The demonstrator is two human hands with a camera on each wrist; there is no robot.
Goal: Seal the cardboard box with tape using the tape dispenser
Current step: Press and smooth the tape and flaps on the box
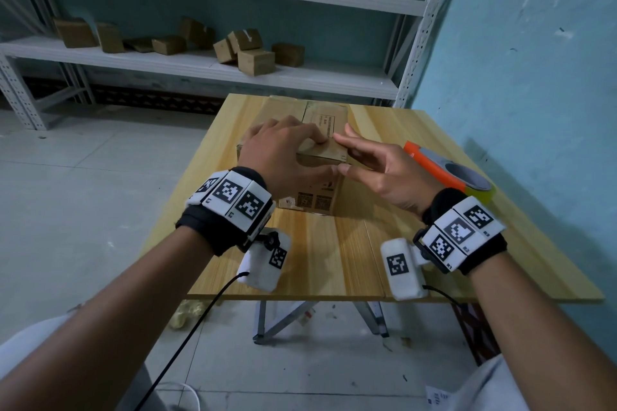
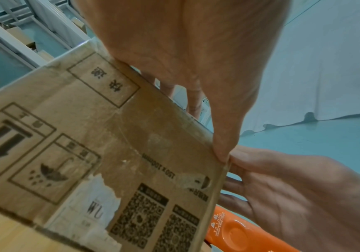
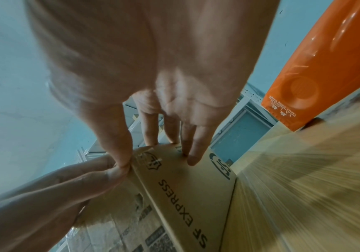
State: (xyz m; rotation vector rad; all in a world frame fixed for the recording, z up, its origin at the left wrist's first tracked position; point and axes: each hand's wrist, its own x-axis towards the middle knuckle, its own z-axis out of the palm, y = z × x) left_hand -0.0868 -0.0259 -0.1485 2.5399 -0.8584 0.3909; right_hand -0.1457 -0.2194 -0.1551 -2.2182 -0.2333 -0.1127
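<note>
— What's happening over on the left side?

— The left hand (image 1: 283, 157) is lying across the top of the cardboard box (image 1: 310, 192), fingers spread fairly flat over the flaps and pressing them down, with the thumb running along the near top edge. It isn't curling round anything.

— And the box itself?

— It's sitting on the wooden table (image 1: 300, 264), toward the far middle, its printed front with the square codes facing the person. The flaps are lying down across the top.

— The other hand?

— The right hand (image 1: 384, 170) is coming in at the box's near right corner, palm turned toward the left hand. Its fingers are stretched out straight, the tips resting on the top flap, and its thumb is meeting the left thumb right at that corner. It's pressing, not gripping.

— Where's the tape dispenser (image 1: 449, 173)?

— Lying on the table just beyond the right hand, near the wall side; orange body, grey hub, roll at its near end. Neither hand is touching it.

— Anything behind?

— Metal shelving (image 1: 213, 70) holding small cartons.
</note>
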